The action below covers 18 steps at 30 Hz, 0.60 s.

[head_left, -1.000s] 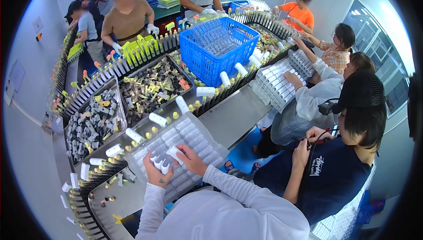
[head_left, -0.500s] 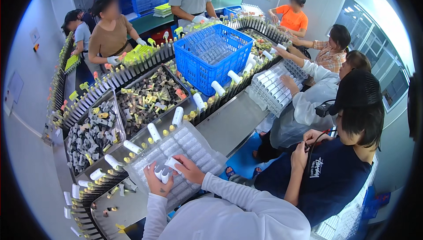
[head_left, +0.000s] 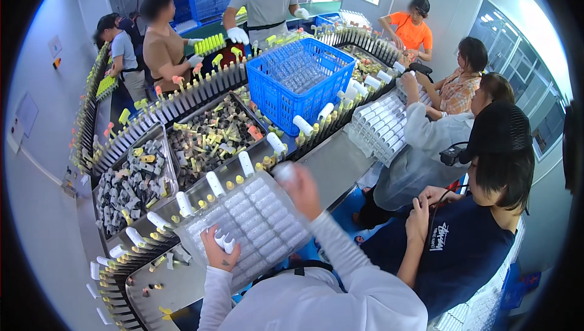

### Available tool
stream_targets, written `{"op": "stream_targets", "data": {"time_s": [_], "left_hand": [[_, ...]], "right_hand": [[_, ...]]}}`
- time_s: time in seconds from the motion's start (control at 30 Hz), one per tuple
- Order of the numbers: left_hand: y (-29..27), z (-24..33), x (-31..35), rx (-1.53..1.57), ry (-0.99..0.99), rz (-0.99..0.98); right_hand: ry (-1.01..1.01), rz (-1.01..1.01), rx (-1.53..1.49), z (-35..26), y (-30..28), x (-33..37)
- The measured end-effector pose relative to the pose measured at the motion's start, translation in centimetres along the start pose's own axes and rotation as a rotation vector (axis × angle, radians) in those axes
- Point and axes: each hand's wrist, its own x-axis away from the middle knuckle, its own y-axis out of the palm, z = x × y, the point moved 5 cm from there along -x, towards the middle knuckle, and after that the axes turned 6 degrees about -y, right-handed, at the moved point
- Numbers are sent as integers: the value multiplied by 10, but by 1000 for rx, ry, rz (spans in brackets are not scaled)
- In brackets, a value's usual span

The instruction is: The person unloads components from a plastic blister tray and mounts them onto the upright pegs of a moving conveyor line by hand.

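My left hand [head_left: 220,252] is closed around a couple of small white curved plastic shells [head_left: 225,241], held over the lower left of a clear blister tray [head_left: 258,209]. Rows of moulded pockets cover that tray, which leans against the conveyor edge. My right hand [head_left: 304,194], smeared by motion, is at the tray's upper right corner with a white plastic piece [head_left: 284,173] at its fingertips. Just beyond the tray, white plastic shells [head_left: 215,183] sit on yellow-tipped pegs [head_left: 230,182] along the conveyor.
Metal trays of dark clips [head_left: 134,185] and mixed small parts [head_left: 210,139] lie inside the conveyor loop. A blue crate [head_left: 298,103] stands beyond them. Close on my right is a person in a dark shirt [head_left: 462,252]; several other people work around the line.
My right hand has moved away from my left, up and right to the tray's corner, carrying a white piece. My left hand stays with its shells. Co-workers across the line have shifted.
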Motion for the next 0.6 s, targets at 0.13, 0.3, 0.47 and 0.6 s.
{"op": "stream_targets", "data": {"time_s": [0.13, 0.3, 0.47, 0.6], "left_hand": [[-1, 2, -4, 6, 10, -2], [-2, -1, -2, -10, 23, 7], [-5, -1, 0, 20, -15, -1], [-3, -1, 0, 26, -3, -4]], "right_hand": [[-49, 287, 199, 27, -103, -99], [-181, 394, 585, 26, -161, -192], [-6, 216, 825, 56, -137, -245], [238, 65, 994, 117, -90, -207]]}}
